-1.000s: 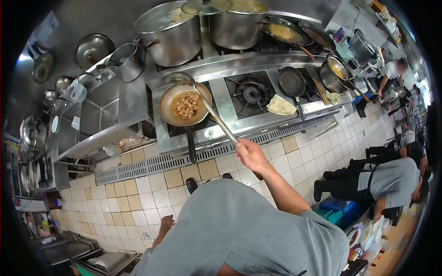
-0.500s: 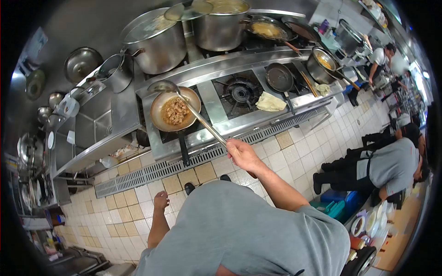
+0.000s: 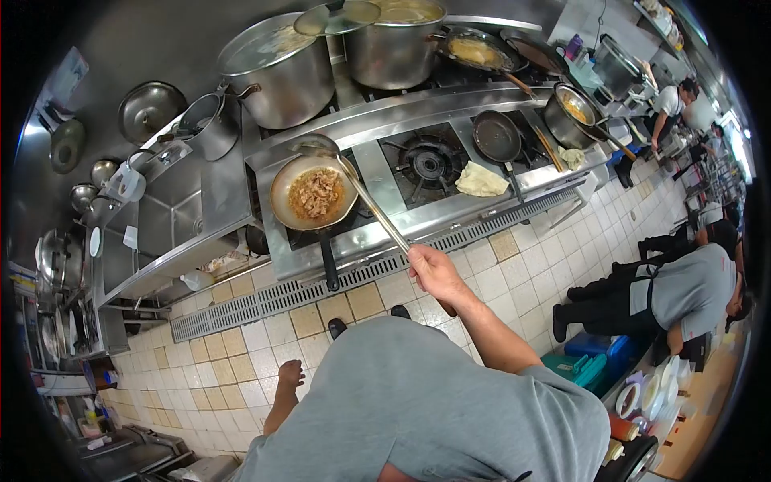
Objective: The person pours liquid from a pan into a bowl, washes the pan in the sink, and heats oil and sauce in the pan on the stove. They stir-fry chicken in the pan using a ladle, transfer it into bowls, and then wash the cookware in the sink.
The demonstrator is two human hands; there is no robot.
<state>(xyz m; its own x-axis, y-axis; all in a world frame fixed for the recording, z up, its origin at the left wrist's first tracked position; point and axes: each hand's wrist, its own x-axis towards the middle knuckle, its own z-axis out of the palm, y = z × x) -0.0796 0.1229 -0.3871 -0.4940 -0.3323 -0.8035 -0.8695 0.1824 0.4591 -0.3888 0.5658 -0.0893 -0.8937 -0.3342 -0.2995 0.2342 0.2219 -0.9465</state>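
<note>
Presently, the right hand (image 3: 434,275) has its fingers clamped around the shaft of a long-handled, silver-coloured metal ladle (image 3: 374,204), well back from the bowl. The ladle's bowl is at the far rim of a round, pale-lined frying pan (image 3: 283,183) with a black handle; contact between bowl and rim cannot be determined. This pan sits on the left front burner of a stainless-steel stove (image 3: 381,178), its handle pointing toward the person. Browned, chopped pieces of food (image 3: 316,195) lie inside, heaped around the middle in brownish liquid. The left hand (image 3: 291,374) hangs low beside the body over the tiled floor, holding nothing visible, its fingers loosely curled and slightly apart. To the pan's right is a bare black burner (image 3: 430,163); a crumpled, cream-coloured cloth (image 3: 482,179) lies at that burner's right, near a small, dark frying pan (image 3: 497,135).
</note>
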